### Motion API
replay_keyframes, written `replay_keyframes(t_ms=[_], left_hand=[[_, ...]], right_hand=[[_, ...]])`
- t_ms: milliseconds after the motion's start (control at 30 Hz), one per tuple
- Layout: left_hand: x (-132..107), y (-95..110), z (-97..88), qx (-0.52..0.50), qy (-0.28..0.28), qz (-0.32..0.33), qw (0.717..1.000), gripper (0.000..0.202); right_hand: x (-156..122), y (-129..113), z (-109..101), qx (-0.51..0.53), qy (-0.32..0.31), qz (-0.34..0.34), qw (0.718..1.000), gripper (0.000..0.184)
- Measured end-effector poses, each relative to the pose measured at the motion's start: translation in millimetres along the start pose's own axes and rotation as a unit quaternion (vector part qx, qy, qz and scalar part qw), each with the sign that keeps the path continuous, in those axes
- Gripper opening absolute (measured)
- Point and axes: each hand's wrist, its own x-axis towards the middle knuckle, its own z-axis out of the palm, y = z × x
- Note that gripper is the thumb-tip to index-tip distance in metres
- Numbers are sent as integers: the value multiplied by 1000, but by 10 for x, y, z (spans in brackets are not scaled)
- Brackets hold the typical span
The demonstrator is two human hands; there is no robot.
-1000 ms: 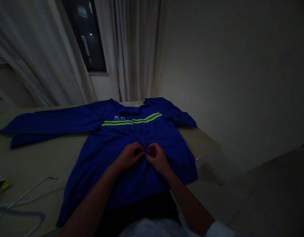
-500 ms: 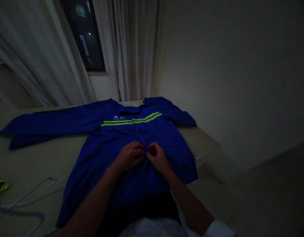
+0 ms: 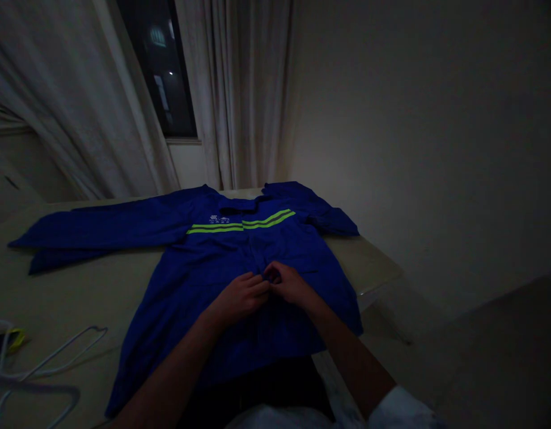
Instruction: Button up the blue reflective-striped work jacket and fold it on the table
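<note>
A blue work jacket (image 3: 204, 250) with two yellow-green stripes across the chest lies flat, front up, on a pale table (image 3: 70, 292). Its left sleeve stretches far out to the left. My left hand (image 3: 240, 296) and my right hand (image 3: 290, 283) meet at the jacket's middle front seam. Both hands pinch the fabric there with curled fingers. Whether a button sits between the fingertips is too dark to make out.
A white wire hanger (image 3: 43, 363) lies at the table's near left corner beside a small yellow-green item (image 3: 14, 339). Pale curtains (image 3: 240, 89) and a dark window (image 3: 163, 65) stand behind the table. A bare wall and floor are to the right.
My right hand has turned over and flattened toward the seam, and both hands sit a little lower in view. The camera tilted slightly, so the jacket appears shifted down.
</note>
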Motion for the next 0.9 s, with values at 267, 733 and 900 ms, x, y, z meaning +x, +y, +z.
replay_keyframes(t_ms=[267,733,900], left_hand=[[-5,-41,45,-3,22,-51,998,21],[-19,-128,143,-340,36,-291,894,16],[-62,-175,178,-392,37,-316,863,25]], right_hand=[[-28,166,-29,12,85,54,995,35],[-167,114,-9,29,59,-66,996,24],[-177,118,3,7,56,-69,996,20]])
